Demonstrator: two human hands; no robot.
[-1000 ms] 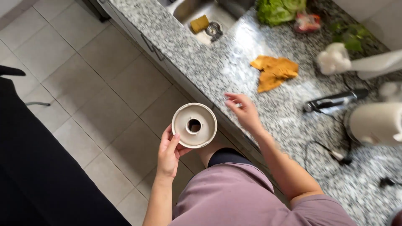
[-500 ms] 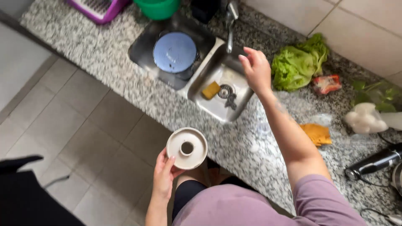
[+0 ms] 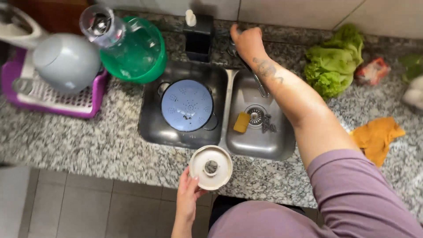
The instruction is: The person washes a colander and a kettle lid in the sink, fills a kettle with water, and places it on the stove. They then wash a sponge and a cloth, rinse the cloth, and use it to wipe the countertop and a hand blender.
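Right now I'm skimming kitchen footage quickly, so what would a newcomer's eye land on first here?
Probably the double sink set in the speckled granite counter, with a pale blue colander filling its left basin. Next, the right hand stretched over the right basin to the tap, while the left hand holds a round white lid at the counter's near edge. A bright green lettuce lies right of the sink.
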